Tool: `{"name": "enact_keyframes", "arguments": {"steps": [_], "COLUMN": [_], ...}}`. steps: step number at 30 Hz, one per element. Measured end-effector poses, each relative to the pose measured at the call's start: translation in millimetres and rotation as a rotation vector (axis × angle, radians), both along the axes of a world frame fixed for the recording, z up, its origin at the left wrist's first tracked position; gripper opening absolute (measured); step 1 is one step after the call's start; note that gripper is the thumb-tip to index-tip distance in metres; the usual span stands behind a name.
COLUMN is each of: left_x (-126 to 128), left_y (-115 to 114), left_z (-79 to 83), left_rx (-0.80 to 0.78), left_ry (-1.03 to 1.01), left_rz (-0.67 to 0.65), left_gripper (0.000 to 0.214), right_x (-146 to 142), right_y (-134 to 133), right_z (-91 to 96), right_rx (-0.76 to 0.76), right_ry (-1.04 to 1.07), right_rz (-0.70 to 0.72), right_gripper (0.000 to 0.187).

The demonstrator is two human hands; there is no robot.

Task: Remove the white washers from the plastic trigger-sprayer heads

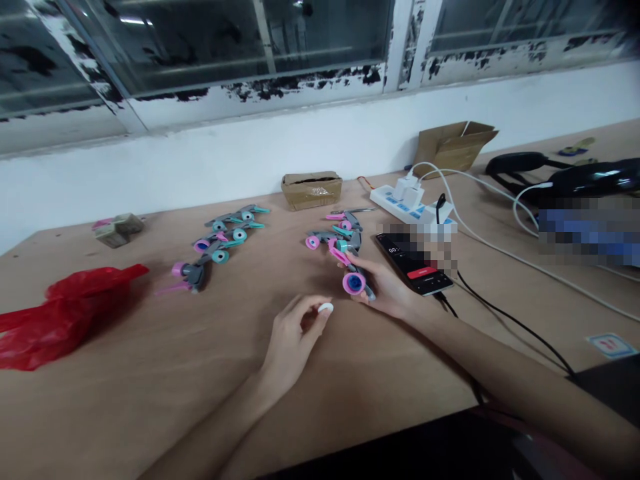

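My left hand (295, 333) pinches a small white disc (325, 307) between thumb and fingertips, just above the table. My right hand (383, 287) is closed around a grey plastic gadget (354, 283) with a pink lever and a round pink end that is blue inside. The gadget's round end faces me, close to the white disc but apart from it. Just beyond my right hand lie several similar grey gadgets (327, 237) with pink or teal round ends. A further group of these gadgets (220, 255) lies in a row to the left.
A red plastic bag (75, 313) lies at the left, with small grey-green blocks (119, 230) behind it. A cardboard box (313, 191) stands near the wall. To the right are a phone (407, 260), a power strip (395, 203), cables, and an open carton (450, 148).
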State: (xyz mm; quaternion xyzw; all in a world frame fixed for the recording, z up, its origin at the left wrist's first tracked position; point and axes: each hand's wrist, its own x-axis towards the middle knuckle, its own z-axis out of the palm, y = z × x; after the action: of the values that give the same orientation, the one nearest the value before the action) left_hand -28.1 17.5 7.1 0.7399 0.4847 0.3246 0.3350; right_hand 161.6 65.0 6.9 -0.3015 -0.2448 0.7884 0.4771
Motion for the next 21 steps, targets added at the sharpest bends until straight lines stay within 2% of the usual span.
{"name": "enact_keyframes", "arguments": {"steps": [3,8,16,21], "left_x": [0.3,-1.2,-0.6,-0.9], "left_y": [-0.1,2.7,4.9,6.0], "left_z": [-0.8,0.2,1.8,-2.1], "left_rx": [-0.015,-0.084,-0.195,-0.224], "left_ry": [0.015,-0.052,-0.165,-0.213], "left_rz": [-0.025,0.02,0.063,0.073], "left_gripper": [0.021,0.023,0.02,0.024], "right_x": [-0.6,-2.2,-2.3,-2.9], "right_y": [0.3,0.2,-0.7,-2.2], "right_z": [-1.4,-1.1,2.8,1.7], "right_rx": [0.015,0.08,0.013,0.026], "right_ry": [-0.006,-0.034,-0.067,-0.091], "right_rz": [-0.002,-0.027,-0.037,-0.036], "right_gripper": [0.021,0.02,0.022,0.021]}}
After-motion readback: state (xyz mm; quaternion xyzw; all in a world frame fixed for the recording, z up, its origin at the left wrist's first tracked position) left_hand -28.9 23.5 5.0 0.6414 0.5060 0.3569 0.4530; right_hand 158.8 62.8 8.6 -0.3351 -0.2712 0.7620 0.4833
